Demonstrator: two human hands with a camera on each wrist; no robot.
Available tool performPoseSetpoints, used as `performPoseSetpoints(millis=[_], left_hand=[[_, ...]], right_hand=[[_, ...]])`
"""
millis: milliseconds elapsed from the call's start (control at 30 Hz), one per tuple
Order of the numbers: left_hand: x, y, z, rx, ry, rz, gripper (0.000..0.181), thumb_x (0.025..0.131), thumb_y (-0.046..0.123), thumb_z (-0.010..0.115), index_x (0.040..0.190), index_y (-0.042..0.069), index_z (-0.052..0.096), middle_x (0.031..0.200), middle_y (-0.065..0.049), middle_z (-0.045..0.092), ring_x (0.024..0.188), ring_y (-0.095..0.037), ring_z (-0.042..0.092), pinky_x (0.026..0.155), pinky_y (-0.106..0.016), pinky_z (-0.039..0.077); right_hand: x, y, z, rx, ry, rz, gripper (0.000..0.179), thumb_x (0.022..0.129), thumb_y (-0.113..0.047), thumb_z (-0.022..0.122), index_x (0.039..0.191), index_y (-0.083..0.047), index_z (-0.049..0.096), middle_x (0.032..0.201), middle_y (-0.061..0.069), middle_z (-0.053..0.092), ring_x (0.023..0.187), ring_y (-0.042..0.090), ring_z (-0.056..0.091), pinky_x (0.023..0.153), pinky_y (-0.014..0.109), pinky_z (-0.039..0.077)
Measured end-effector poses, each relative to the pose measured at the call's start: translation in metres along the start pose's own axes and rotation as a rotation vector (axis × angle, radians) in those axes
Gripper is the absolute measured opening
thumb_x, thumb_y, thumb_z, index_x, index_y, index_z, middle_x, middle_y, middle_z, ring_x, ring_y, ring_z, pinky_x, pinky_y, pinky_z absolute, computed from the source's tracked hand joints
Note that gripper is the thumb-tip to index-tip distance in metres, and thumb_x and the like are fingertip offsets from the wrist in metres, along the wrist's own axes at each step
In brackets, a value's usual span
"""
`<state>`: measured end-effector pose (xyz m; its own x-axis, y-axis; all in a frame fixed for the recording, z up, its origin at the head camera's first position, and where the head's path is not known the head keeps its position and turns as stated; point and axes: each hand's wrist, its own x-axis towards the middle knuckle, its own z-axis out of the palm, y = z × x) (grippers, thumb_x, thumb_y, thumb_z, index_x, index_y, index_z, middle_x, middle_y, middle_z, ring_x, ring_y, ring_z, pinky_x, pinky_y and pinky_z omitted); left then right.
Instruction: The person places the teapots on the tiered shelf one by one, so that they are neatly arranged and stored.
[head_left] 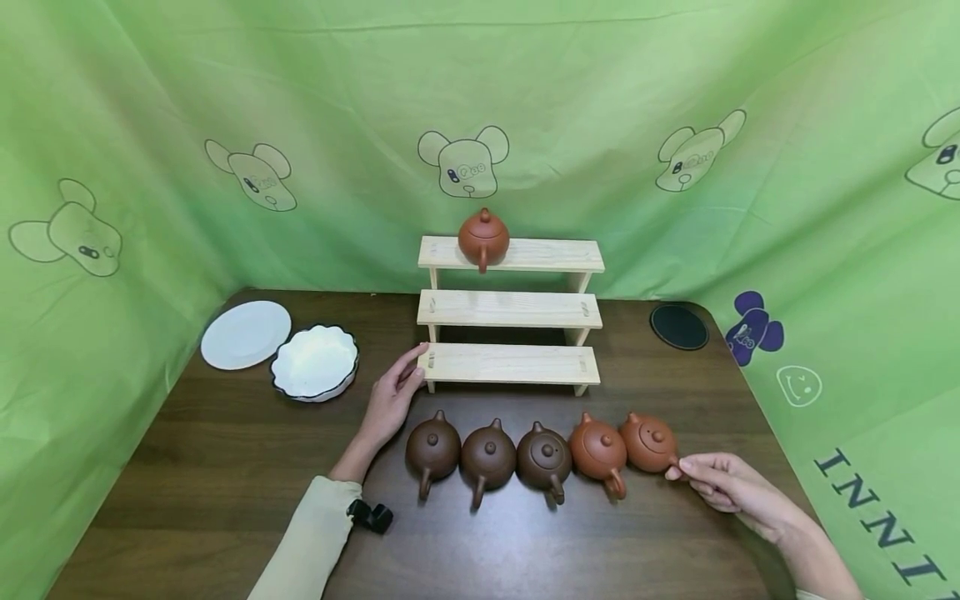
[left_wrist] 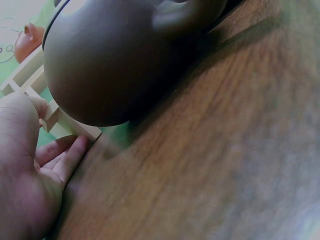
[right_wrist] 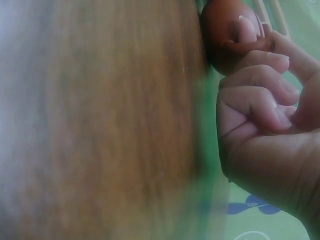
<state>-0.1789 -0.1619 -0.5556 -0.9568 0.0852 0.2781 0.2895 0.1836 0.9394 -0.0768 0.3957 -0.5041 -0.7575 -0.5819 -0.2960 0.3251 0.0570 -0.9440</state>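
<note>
At the right end of a row of clay teapots, my right hand [head_left: 731,492] pinches the handle of a reddish-brown teapot [head_left: 648,442]. That pot sits tilted away from the row's line, with its handle toward the hand. Beside it stand another reddish-brown teapot [head_left: 597,447] and three dark brown teapots, the leftmost [head_left: 432,447] close to my left forearm. My left hand [head_left: 392,402] reaches past it, its extended fingers touching the left end of a three-tier wooden stand [head_left: 510,364] at the lowest step. One more reddish teapot [head_left: 483,237] is on the top step.
Left of the stand lie a white oval plate [head_left: 246,335] and a white scalloped dish [head_left: 315,362] with a dark rim. A dark oval coaster [head_left: 678,326] is at the back right of the wooden table [head_left: 525,550]. Green printed cloth [head_left: 360,100] surrounds the table.
</note>
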Motion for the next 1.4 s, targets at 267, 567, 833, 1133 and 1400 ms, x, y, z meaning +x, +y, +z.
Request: performPoseSetpoints(millis=[267, 567, 833, 1133, 1400], left_hand=[[0.003, -0.009, -0.001, -0.024, -0.011, -0.048, 0.045, 0.117, 0.031, 0.062, 0.161, 0.023, 0.061, 0.165, -0.006, 0.058, 0.142, -0.018, 0.063, 0.110, -0.028, 0.059], [0.001, -0.003, -0.001, -0.027, -0.003, 0.027, 0.046, 0.117, 0.031, 0.061, 0.161, 0.018, 0.061, 0.165, -0.013, 0.058, 0.142, -0.021, 0.063, 0.106, -0.023, 0.060], [0.000, -0.007, -0.001, -0.009, 0.005, 0.030, 0.044, 0.117, 0.029, 0.062, 0.160, 0.020, 0.063, 0.163, -0.012, 0.059, 0.138, -0.021, 0.066, 0.104, -0.022, 0.060], [0.000, -0.003, 0.001, -0.011, -0.002, 0.010, 0.045, 0.117, 0.031, 0.061, 0.161, 0.021, 0.062, 0.164, -0.014, 0.057, 0.141, -0.027, 0.064, 0.107, -0.024, 0.059], [-0.001, 0.006, 0.001, -0.010, -0.004, -0.001, 0.045, 0.118, 0.026, 0.060, 0.161, 0.014, 0.060, 0.166, -0.015, 0.056, 0.144, -0.031, 0.061, 0.109, -0.023, 0.058]], right_hand=[[-0.001, 0.002, -0.003, 0.097, -0.066, -0.079, 0.054, 0.119, 0.000, 0.033, 0.128, -0.014, 0.084, 0.068, -0.010, 0.038, 0.057, 0.027, 0.007, 0.050, 0.044, -0.001], [-0.003, -0.011, 0.007, 0.113, 0.019, -0.130, 0.053, 0.120, -0.001, 0.035, 0.128, -0.018, 0.085, 0.079, -0.019, 0.064, 0.058, 0.028, 0.008, 0.056, 0.048, 0.004], [0.005, -0.033, 0.026, 0.158, 0.078, -0.184, 0.054, 0.121, -0.004, 0.034, 0.124, -0.018, 0.086, 0.085, -0.015, 0.072, 0.056, 0.026, 0.008, 0.054, 0.045, 0.001], [0.026, -0.057, 0.052, 0.139, 0.225, -0.196, 0.047, 0.122, -0.010, 0.041, 0.115, -0.020, 0.087, 0.083, -0.011, 0.074, 0.061, -0.005, 0.055, 0.045, 0.028, 0.014], [0.053, -0.080, 0.075, 0.101, 0.383, -0.192, 0.039, 0.120, -0.015, 0.052, 0.105, -0.018, 0.087, 0.082, -0.008, 0.077, 0.070, 0.000, 0.067, 0.055, 0.013, 0.052]])
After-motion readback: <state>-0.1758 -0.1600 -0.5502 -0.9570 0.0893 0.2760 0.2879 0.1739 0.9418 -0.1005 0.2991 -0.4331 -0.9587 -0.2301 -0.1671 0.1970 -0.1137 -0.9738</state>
